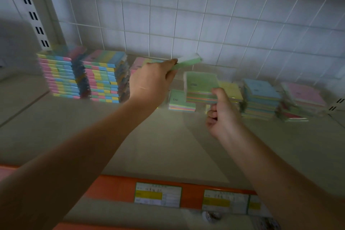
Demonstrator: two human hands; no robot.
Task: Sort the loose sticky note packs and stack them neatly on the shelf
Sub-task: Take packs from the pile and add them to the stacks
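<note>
My left hand [152,80] holds a thin green sticky note pack [188,60] lifted above the shelf, near the back grid wall. A thick multicolour pack with a green top [201,86] is pinched at its near corner by my right hand [221,115], raised over the shelf. One small green-topped pack [181,101] lies loose on the shelf between my hands. Two tall neat stacks of striped packs [61,74] [105,78] stand at the left. A low pink-topped pile [139,63] is partly hidden behind my left hand.
At the right sit a yellow pile [232,89], a blue-topped pile [261,97] and a pink-topped pile [302,101]. The beige shelf [93,132] has an orange front rail [115,188] with price labels. A slotted upright [29,9] rises at the far left.
</note>
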